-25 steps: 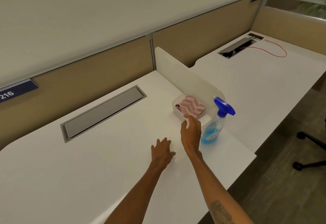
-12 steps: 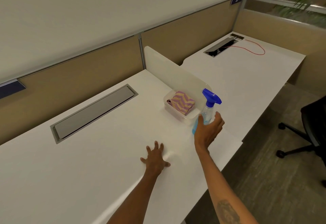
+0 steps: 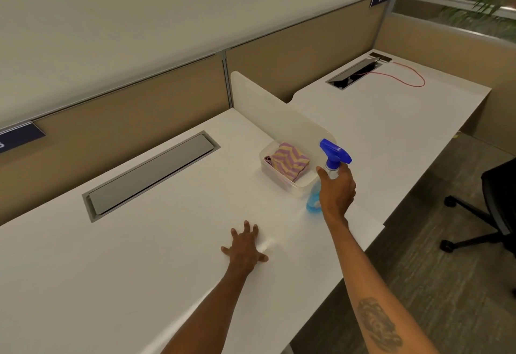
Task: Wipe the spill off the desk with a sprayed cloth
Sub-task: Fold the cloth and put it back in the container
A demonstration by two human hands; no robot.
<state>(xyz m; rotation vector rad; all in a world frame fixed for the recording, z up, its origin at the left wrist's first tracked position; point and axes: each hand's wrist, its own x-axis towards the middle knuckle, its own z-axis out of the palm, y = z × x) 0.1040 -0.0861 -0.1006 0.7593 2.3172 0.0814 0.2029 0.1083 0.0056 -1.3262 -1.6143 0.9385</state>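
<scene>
Head camera: a spray bottle (image 3: 331, 175) with a blue trigger head and blue liquid is gripped around its neck by the right hand (image 3: 336, 190), the fingers wrapped on it while its base stands on the white desk (image 3: 139, 256). The left hand (image 3: 245, 247) is laid flat on the desk surface, fingers spread and holding nothing, well apart from the right hand. A faint wet smear (image 3: 268, 244) is seen just beside the left hand's thumb side. A folded cloth (image 3: 289, 161), striped in pink and yellow zigzags, is contained in a clear plastic tub (image 3: 279, 180) placed just beside the bottle and against a white divider panel (image 3: 279, 113). A grey cable hatch (image 3: 150, 175) is set into the desk at the left.
</scene>
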